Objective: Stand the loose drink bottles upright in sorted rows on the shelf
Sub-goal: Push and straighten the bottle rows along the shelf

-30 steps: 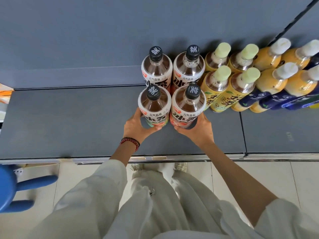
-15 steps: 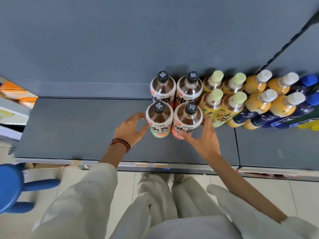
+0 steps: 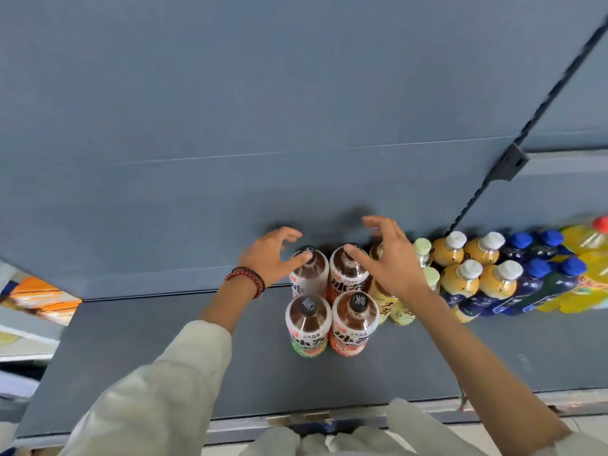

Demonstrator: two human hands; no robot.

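Observation:
Four brown tea bottles with black caps stand upright in a two-by-two block on the grey shelf point(image 3: 158, 357). The front pair point(image 3: 307, 327) point(image 3: 353, 324) stands free. My left hand point(image 3: 268, 255) hovers over the back left bottle point(image 3: 309, 278), fingers spread and curved, thumb tip at its cap. My right hand point(image 3: 391, 258) reaches over the back right bottle point(image 3: 348, 278) the same way, thumb at the cap. Neither hand holds anything. To the right stand yellow-green tea bottles point(image 3: 399, 312), partly hidden by my right wrist.
Further right are rows of orange juice bottles with white caps point(image 3: 460, 281), dark bottles with blue caps point(image 3: 539, 278) and a big yellow bottle point(image 3: 592, 258). A black bracket point(image 3: 510, 162) sits on the back panel. Orange packaging point(image 3: 39, 297) lies at the left.
Both hands have let go of the front tea bottles and risen to the caps of the back pair. The camera has tilted up toward the back panel.

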